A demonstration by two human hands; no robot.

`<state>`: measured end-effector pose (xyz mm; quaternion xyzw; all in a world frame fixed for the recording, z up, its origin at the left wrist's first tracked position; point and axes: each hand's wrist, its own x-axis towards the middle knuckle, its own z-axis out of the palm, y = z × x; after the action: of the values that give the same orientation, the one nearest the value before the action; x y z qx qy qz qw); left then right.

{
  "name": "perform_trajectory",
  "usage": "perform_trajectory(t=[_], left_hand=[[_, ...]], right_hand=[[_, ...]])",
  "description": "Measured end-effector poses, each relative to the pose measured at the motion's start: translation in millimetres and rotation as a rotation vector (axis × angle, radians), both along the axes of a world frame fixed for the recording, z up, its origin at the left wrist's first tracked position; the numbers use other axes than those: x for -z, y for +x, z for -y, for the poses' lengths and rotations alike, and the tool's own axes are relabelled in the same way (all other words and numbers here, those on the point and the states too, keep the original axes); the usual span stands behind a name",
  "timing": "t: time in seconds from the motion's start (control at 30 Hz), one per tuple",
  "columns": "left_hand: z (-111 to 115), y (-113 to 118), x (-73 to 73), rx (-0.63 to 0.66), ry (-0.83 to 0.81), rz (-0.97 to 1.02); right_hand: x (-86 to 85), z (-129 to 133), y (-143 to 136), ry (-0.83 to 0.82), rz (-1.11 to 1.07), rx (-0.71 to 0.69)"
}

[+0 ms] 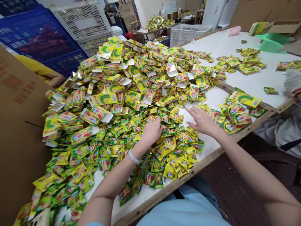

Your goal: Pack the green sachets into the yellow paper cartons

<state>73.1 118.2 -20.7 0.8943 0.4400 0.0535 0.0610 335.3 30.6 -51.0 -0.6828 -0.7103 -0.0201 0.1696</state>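
Note:
My left hand point(152, 131) is closed, fingertips down among small green and yellow candy packets point(131, 130) in the heap; what it pinches, if anything, is hidden. My right hand point(202, 121) holds a small carton by its white open end point(186, 117), just right of my left hand. Loose yellow packets point(174, 161) lie below both hands, near the table's front edge. Behind them rises a large pile of yellow cartons point(141, 83), many with white end flaps standing open.
A cardboard box point(21, 119) stands at the left. Blue crates point(42, 40) and white crates point(82, 18) are stacked behind the pile. More cartons point(237, 110) lie along the wooden edge point(199, 163) at right. A seated person's sleeve point(293, 81) shows at far right.

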Motion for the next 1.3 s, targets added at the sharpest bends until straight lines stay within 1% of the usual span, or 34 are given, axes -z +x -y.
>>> perform_trajectory(t=[0.03,0.07,0.13,0.2,0.23,0.27,0.33,0.4,0.43,0.5,0.57,0.63,0.7,0.77,0.87,0.93,1.0,1.07,1.1,1.17,1.2,1.23,1.27,1.3], left_hand=[[2,-3,1.5,-0.002,0.028,-0.008],[4,-6,2.7,-0.01,0.062,-0.019],[6,-13,5.4,-0.021,0.103,-0.035],[6,-18,9.0,-0.005,0.09,-0.028],[5,-21,10.9,0.01,0.076,-0.012],[4,-23,12.6,0.022,0.063,0.012],[2,-26,13.6,0.025,0.036,0.098],[0,-30,9.9,0.018,-0.024,0.243],[0,-31,6.0,0.018,-0.081,0.332],[4,-34,-4.7,0.031,-0.261,0.507],[11,-36,-16.9,0.061,-0.464,0.64],[19,-36,-27.0,0.08,-0.586,0.72],[26,-35,-32.0,0.071,-0.641,0.8],[32,-33,-30.1,0.05,-0.706,0.867],[39,-28,-17.1,0.057,-0.739,0.9],[44,-23,-7.7,0.084,-0.697,0.906],[44,-16,-3.6,0.129,-0.646,0.884],[33,-11,-7.1,0.227,-0.589,0.768],[22,-11,-11.1,0.279,-0.534,0.692],[-13,-16,-21.0,0.336,-0.341,0.539],[-36,-21,-25.5,0.306,-0.175,0.474],[-61,-29,-28.9,0.241,0.006,0.381],[-87,-39,-31.0,0.164,0.149,0.28],[-112,-49,-31.9,0.114,0.236,0.179]], right_hand=[[9.6,-12,-13,-0.065,-0.068,-0.068],[18.1,-21,-22,-0.113,-0.126,-0.103],[29.5,-30,-29,-0.147,-0.204,-0.095],[31.6,-28,-24,-0.122,-0.238,-0.059],[29.1,-24,-20,-0.088,-0.3,-0.039],[24.4,-19,-17,-0.038,-0.406,-0.02],[10.2,-8,-15,0.062,-0.718,-0.026],[-7.3,1,-24,0.095,-1.011,-0.114],[-15.9,4,-32,0.066,-1.088,-0.184],[-30.4,6,-52,-0.012,-1.135,-0.32],[-39.0,5,-74,-0.034,-1.108,-0.392],[-41.2,3,-92,-0.002,-1.048,-0.399],[-38.7,1,-103,0.047,-0.99,-0.354],[-34.4,3,-109,0.09,-0.954,-0.295],[-28.7,9,-110,0.132,-0.985,-0.215],[-26.0,13,-108,0.078,-1.113,-0.175],[-23.8,17,-103,-0.065,-1.296,-0.169],[-21.3,19,-94,-0.192,-1.428,-0.174],[-19.7,20,-87,-0.207,-1.461,-0.159],[-16.0,23,-72,-0.119,-1.498,-0.063],[-14.0,25,-64,-0.049,-1.516,0.009],[-12.0,27,-56,0.014,-1.538,0.082],[-10.2,30,-49,0.06,-1.562,0.145],[-8.5,32,-44,0.084,-1.584,0.19]])
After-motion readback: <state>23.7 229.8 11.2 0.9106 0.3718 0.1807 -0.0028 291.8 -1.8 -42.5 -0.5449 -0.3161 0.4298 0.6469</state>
